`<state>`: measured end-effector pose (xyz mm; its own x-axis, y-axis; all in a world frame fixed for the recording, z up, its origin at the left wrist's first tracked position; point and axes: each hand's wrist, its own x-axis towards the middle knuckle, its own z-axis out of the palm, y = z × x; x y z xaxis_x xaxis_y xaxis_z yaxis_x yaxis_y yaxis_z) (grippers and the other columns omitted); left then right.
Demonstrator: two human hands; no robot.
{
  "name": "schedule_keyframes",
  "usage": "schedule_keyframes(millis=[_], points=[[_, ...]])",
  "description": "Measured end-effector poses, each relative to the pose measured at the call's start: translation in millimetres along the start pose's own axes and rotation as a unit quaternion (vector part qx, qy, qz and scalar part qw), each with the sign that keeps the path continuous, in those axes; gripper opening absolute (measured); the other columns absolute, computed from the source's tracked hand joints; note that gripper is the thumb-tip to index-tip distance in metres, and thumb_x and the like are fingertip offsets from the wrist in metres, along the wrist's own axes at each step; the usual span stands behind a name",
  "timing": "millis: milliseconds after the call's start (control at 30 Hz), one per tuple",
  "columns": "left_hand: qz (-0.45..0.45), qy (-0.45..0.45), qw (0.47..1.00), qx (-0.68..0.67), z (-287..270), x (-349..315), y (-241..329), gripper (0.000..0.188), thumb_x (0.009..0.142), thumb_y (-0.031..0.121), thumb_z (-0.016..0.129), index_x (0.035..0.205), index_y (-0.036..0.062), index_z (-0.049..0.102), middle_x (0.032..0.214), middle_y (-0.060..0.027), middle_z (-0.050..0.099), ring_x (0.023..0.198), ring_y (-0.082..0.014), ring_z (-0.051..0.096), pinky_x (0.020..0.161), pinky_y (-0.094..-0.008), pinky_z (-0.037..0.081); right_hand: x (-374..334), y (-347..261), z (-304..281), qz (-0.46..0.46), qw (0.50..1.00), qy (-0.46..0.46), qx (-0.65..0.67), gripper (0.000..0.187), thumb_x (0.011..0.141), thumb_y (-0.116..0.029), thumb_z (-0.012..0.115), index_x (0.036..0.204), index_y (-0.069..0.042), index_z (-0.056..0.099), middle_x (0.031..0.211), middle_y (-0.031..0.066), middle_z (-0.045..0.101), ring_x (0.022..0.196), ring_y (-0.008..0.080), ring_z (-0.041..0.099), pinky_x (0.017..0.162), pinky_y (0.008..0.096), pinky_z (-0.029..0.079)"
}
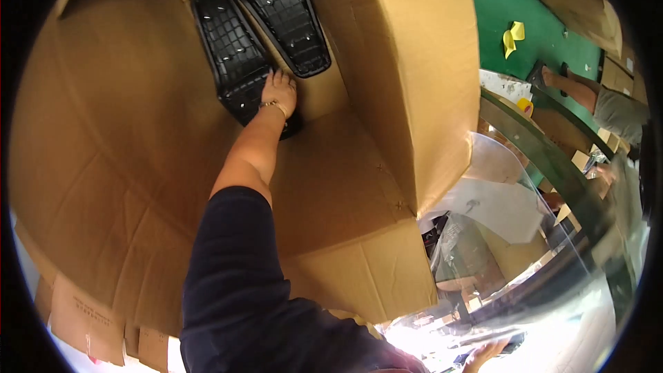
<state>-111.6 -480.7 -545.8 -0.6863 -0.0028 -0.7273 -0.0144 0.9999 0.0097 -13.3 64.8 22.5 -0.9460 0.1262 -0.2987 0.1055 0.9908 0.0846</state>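
Note:
Deep inside a big cardboard box (324, 173), two long black plastic panels (231, 34) with grid-like ribs lie side by side. My left hand (280, 93), with a bracelet at the wrist, is at the near end of the left panel. Its fingers bend over that panel's edge, and their tips are partly hidden. The right panel (286, 17) lies just beyond the fingers, apart from them. At the bottom right edge, in strong glare, is a hand (485, 354) that seems to be my right, close to a dark object (511, 344); its fingers are unclear.
The tall box wall (435, 83) rises to my right, with a flap (366, 269) at the near side. Folded cardboard (86, 318) stands at lower left. Beyond the box are a clear curved plastic sheet (497, 200), green floor (497, 0), yellow scraps (511, 40) and another person's leg (573, 86).

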Motion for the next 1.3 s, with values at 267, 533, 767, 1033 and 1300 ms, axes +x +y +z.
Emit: schedule_keyframes(millis=[267,533,767,1033,1300], points=[[0.148,-0.118,0.91,0.37,14,46,-13,0.041,0.086,0.025,0.05,0.126,0.0179,0.052,0.14,0.0003,0.033,0.125,-0.0205,0.03,0.092,-0.04,0.025,-30,84,-14,-0.1,0.972,-0.043,-0.209,0.056,0.083,-0.034,0.059,0.117,-0.002,0.027,0.114,0.0158,0.034,0.099,0.0316,0.04,0.087,0.044,0.029],[0.163,-0.045,0.956,0.241,-67,-14,-31,0.031,0.078,0.016,0.057,0.108,0.0108,0.064,0.114,-0.0026,0.05,0.103,-0.0214,0.045,0.073,-0.036,0.039,-85,144,-30,-0.169,0.925,-0.015,-0.341,0.082,0.08,-0.027,0.065,0.141,-0.004,0.014,0.14,0.0222,0.028,0.12,0.0413,0.039,0.103,0.0531,0.025],[0.153,0.149,0.976,0.046,-203,-135,-61,0.038,0.072,0.011,0.056,0.111,0.012,0.057,0.099,-0.008,0.054,0.094,-0.0245,0.051,0.076,-0.0335,0.047,1,-38,-4,0.059,0.995,0.078,0.022,0.06,0.086,-0.047,0.051,0.11,0.008,0.044,0.102,0.0228,0.048,0.097,0.0349,0.048,0.087,0.0407,0.036],[0.016,0.265,0.956,-0.125,-334,-320,-73,0.05,0.067,0.005,0.053,0.114,0.0225,0.056,0.09,-0.0015,0.063,0.088,-0.0252,0.055,0.072,-0.0331,0.049,20,-88,-11,0.059,0.99,0.109,0.074,0.045,0.079,-0.043,0.062,0.076,-0.004,0.04,0.074,0.0104,0.038,0.067,0.0285,0.042,0.06,0.0395,0.036],[-0.052,0.284,0.914,-0.285,-423,-485,-67,0.043,0.064,0.004,0.049,0.104,0.0138,0.061,0.082,-0.0116,0.064,0.07,-0.0249,0.058,0.068,-0.0339,0.048,-5,-85,-36,-0.009,0.976,0.117,0.182,0.027,0.074,-0.022,0.069,0.09,-0.006,0.053,0.088,0.0115,0.051,0.083,0.0286,0.054,0.072,0.0362,0.045]])
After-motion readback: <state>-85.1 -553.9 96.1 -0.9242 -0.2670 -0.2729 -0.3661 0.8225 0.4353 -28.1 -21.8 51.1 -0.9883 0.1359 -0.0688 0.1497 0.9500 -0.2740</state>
